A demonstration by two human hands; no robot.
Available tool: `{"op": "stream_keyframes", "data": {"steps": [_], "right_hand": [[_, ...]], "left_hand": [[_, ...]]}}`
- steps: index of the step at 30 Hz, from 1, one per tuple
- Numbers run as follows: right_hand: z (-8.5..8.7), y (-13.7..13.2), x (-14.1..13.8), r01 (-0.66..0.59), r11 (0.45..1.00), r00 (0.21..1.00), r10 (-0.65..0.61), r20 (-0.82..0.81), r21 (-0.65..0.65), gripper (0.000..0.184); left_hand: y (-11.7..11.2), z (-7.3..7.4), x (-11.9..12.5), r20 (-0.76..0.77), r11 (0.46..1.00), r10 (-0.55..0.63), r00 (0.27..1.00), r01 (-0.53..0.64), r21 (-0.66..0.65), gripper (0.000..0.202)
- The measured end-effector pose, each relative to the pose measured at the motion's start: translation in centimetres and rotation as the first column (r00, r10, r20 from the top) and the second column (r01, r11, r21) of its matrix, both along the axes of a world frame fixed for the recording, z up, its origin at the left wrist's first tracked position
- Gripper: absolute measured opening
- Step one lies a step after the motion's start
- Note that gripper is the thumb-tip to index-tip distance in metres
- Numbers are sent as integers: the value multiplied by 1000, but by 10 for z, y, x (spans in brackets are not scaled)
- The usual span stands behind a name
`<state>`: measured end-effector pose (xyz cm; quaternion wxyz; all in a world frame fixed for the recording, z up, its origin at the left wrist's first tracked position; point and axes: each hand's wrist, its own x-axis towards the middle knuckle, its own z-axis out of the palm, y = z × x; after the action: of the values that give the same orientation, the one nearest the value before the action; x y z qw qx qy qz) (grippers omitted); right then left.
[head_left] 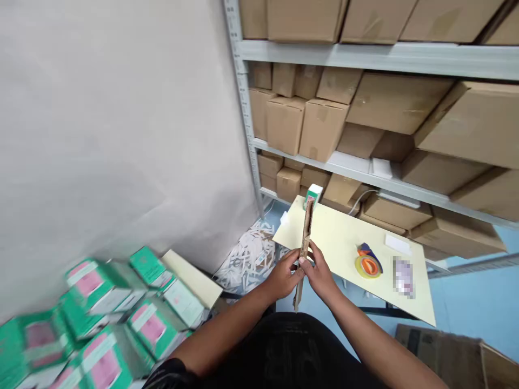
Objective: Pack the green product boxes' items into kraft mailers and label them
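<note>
Our black shirt is nearest, just below the hands. Left hand and right hand both have their grip clamped on a narrow, folded-looking piece of cardboard, edge toward us, its far end overlapping the tabletop in view. We probably hold it near the middle for balance; the tape dispenser seems placed rightward for easy reach. Our forearms angle inward, thumbs close together on the near edge.
</note>
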<state>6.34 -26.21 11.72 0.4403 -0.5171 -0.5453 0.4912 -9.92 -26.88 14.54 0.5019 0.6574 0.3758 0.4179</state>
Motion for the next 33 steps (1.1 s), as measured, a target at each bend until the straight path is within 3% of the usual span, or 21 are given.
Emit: {"op": "stream_keyframes", "data": {"steps": [5,9,13,18,22,27,30,33], "right_hand": [[13,42,6,126,986,984,-138,-109,-109,55],[10,62,12,275,955,956,-284,-75,-111,49],[5,68,30,390,914,914,-399,-71,-113,47],[3,70,71,414,900,895,-430,-121,-136,53],[1,79,110,372,913,912,-393,-115,-165,57],[-5,89,164,413,887,907,-422,-2,-208,44],[-8,94,194,395,890,918,-374,130,-230,37],[-6,103,213,332,911,908,-240,343,-244,37]], "left_hand": [[71,-29,3,140,959,-238,961,256,-123,67],[115,-44,14,225,890,-378,898,419,-177,72],[143,-55,42,250,834,-464,850,514,-199,73],[158,-62,86,260,791,-520,813,574,-212,65],[162,-60,124,219,830,-469,856,512,-224,60],[156,-52,177,154,868,-383,911,412,-279,44],[148,-51,204,-62,942,-248,967,226,-250,28],[145,-53,220,-283,987,-98,954,55,-154,21]]}}
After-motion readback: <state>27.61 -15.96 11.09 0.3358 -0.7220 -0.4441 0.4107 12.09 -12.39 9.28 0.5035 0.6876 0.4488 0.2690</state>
